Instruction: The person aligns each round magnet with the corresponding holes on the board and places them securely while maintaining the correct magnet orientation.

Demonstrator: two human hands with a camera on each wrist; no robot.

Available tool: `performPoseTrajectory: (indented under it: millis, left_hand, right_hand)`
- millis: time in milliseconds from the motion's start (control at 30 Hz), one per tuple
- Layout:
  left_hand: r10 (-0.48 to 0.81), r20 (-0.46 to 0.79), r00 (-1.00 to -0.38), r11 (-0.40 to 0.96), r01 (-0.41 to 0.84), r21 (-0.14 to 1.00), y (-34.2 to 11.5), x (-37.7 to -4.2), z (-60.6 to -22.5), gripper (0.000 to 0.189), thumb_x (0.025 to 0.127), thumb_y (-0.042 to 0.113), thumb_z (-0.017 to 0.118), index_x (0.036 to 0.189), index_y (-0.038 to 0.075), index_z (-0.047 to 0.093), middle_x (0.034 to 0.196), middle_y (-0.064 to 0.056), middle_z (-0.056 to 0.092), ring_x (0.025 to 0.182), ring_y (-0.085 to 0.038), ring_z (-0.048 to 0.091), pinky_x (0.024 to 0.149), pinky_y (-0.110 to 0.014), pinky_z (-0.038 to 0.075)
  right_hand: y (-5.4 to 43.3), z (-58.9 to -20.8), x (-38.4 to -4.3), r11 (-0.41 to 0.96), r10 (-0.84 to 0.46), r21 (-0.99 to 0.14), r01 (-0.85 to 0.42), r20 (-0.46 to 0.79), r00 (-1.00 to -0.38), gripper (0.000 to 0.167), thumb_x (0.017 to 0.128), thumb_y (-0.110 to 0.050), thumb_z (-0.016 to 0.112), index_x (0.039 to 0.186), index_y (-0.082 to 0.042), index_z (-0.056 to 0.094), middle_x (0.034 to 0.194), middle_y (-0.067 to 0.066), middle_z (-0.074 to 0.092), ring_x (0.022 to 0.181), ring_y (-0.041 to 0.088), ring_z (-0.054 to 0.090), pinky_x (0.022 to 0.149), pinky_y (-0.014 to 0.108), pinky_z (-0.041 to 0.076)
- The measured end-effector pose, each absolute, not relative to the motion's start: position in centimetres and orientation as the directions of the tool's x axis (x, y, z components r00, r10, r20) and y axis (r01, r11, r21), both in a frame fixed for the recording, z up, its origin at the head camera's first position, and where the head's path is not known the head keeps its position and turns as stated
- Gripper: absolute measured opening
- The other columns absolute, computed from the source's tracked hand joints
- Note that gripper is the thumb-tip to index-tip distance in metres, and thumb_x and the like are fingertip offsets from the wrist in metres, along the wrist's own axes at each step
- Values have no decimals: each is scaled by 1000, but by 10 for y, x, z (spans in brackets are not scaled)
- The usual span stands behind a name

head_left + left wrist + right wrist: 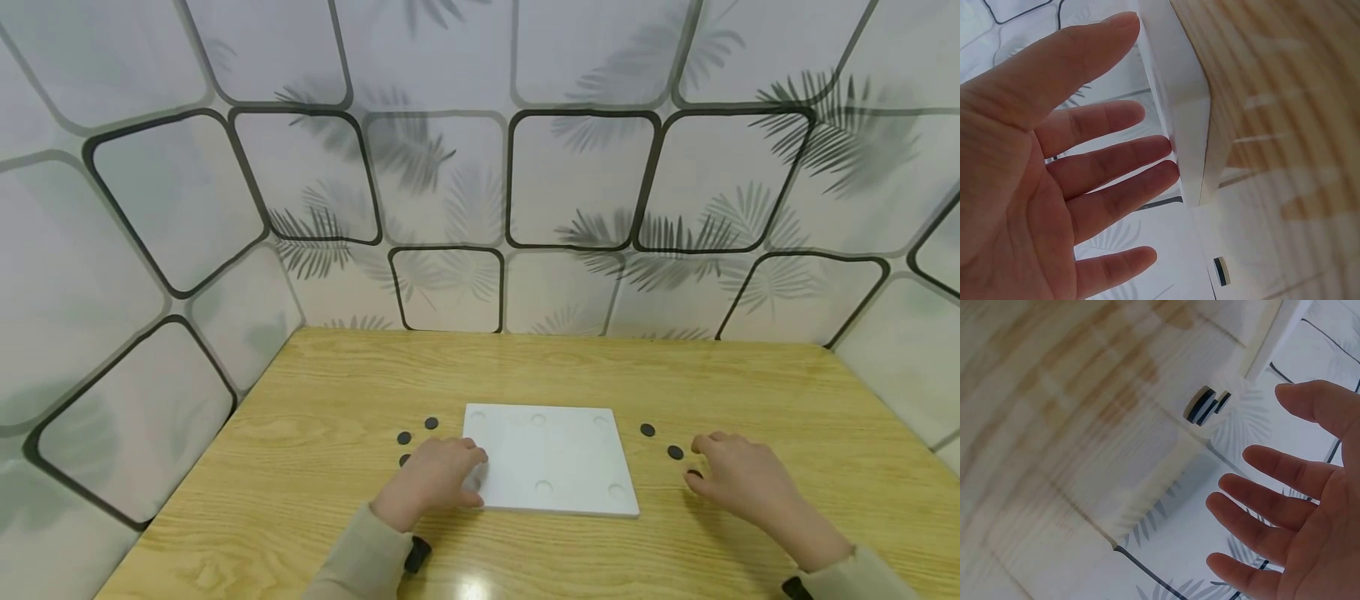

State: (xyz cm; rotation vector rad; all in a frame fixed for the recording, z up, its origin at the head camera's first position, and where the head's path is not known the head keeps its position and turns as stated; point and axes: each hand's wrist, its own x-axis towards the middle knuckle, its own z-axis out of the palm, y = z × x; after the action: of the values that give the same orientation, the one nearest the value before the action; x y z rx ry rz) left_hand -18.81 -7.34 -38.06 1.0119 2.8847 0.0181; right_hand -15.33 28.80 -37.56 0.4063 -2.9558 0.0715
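A white rectangular board [555, 454] with several shallow round recesses lies on the table. My left hand [435, 475] is at its near left corner, fingers loosely extended and holding nothing. In the left wrist view, fingertips [1163, 147] come up to the board's edge; I cannot tell whether they touch. Left of the board lie dark discs [404, 437], one partly behind this hand. My right hand [742, 479] hovers right of the board with spread, relaxed fingers, also holding nothing. Next to it are three dark discs [676, 452], the nearest partly covered by the thumb.
The wood-grain table [360, 375] carries the board in its middle. Patterned fabric walls [450, 192] with dark outlines and leaf prints stand along the back and sides. Light-coloured sleeves [363, 554] cover my forearms, and a black strap [417, 554] shows at the left wrist.
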Motion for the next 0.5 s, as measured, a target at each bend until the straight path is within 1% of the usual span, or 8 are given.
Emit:
performPoseTrajectory:
  millis: [100,233,367,500]
  left_hand:
    - [619,-81,-781,785,618,44,-73,-188,-380,42,68,41,73,100,15,64,82,6,57,69,-8,52,57,-26,42]
    - [618,-88,-782,786,616,45,-73,-188,-380,42,69,41,72,100,15,64,83,6,57,70,-8,52,58,-26,42]
    - [617,-91,-782,787,616,44,-74,-188,-380,41,69,41,72,100,15,64,82,6,56,70,-8,52,58,-27,42]
    - [618,-89,-781,786,617,45,-73,-187,-378,42,69,41,72,101,15,64,84,5,57,72,-9,53,59,-27,43]
  right_hand:
    - [290,-377,-155,963,-267,-13,-271,117,-956,29,69,-25,70,86,-3,61,78,8,59,58,19,53,44,32,40]
    - [293,-381,-158,962,-273,3,-273,79,-959,31,69,-27,71,86,-3,60,76,7,58,60,20,54,45,33,42]
    - [296,-383,-160,962,-274,-1,-274,58,-960,31,70,-27,71,86,-3,60,76,6,58,61,21,54,46,35,42]
    - [297,-384,-161,961,-277,-2,-278,44,-960,30,70,-28,70,85,-4,60,74,5,56,59,19,52,45,33,40]
